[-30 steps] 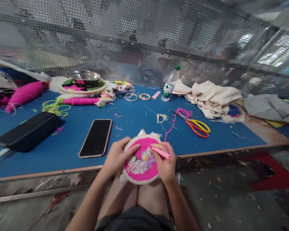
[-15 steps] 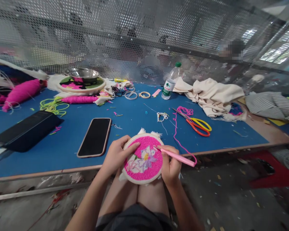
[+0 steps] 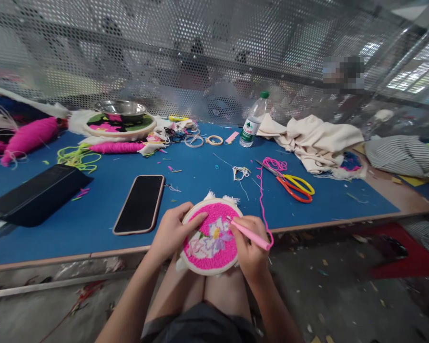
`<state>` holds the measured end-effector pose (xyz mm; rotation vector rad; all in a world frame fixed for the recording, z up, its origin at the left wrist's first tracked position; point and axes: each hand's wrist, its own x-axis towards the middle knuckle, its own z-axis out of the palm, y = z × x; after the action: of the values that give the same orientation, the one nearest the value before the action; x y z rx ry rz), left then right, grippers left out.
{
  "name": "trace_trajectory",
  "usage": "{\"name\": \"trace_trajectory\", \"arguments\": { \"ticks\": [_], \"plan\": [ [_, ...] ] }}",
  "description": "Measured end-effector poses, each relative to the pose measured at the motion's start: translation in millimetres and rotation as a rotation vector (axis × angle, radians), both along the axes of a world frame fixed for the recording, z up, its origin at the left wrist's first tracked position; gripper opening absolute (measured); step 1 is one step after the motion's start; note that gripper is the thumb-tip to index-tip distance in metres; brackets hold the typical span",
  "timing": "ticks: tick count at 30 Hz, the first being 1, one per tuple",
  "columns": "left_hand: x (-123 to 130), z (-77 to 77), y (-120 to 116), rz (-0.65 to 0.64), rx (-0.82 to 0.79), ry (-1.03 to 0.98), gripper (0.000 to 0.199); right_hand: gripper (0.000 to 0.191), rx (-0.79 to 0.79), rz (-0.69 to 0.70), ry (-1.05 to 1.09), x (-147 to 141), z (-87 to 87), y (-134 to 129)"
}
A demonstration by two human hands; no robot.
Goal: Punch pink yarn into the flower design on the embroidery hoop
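My left hand (image 3: pixel 177 227) grips the left rim of a round embroidery hoop (image 3: pixel 196 259), thumb lying over its face. Bright pink loops surround a white and lilac flower with a yellow centre on the hooped cloth. Between the fingers of my right hand (image 3: pixel 252 247) is a pink punch needle (image 3: pixel 252 235), its metal tip at the cloth just above the flower's right side. Pink yarn (image 3: pixel 262 200) runs from the tool's back end up onto the table. The hoop rests over my lap at the table edge; its underside is hidden.
On the blue table (image 3: pixel 200 181) lie a phone (image 3: pixel 139 205), a black box-like device (image 3: pixel 35 193) and scissors (image 3: pixel 289 183). Farther back are a water bottle (image 3: pixel 252 125), cream cloth (image 3: pixel 318 136), another hoop (image 3: pixel 121 133) and pink yarn bundles (image 3: pixel 32 138). A perforated metal screen (image 3: pixel 186 57) stands behind.
My right hand has shifted slightly left, and the punch needle's back end has swung left and steeper, drawing the yarn with it. My left hand and the hoop stay nearly still.
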<state>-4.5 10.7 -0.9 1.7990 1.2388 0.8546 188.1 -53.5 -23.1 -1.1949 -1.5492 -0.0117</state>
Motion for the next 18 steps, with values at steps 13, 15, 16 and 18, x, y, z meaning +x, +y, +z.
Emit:
{"name": "trace_trajectory", "arguments": {
  "ticks": [13, 15, 16, 18],
  "plan": [
    [0, 1.2, 1, -0.023, 0.009, -0.009, 0.037, 0.016, -0.108, 0.025, 0.084, 12, -4.7, -4],
    [0, 0.7, 1, -0.018, 0.005, -0.009, 0.037, 0.017, -0.122, 0.050, 0.073, 16, -5.7, -6],
    [0, 0.5, 1, -0.015, 0.004, -0.010, 0.037, 0.018, -0.130, 0.062, 0.063, 18, -5.4, -7],
    [0, 0.5, 0, -0.012, 0.000, -0.014, 0.037, 0.020, -0.141, 0.086, 0.046, 20, -3.3, -7]
  ]
}}
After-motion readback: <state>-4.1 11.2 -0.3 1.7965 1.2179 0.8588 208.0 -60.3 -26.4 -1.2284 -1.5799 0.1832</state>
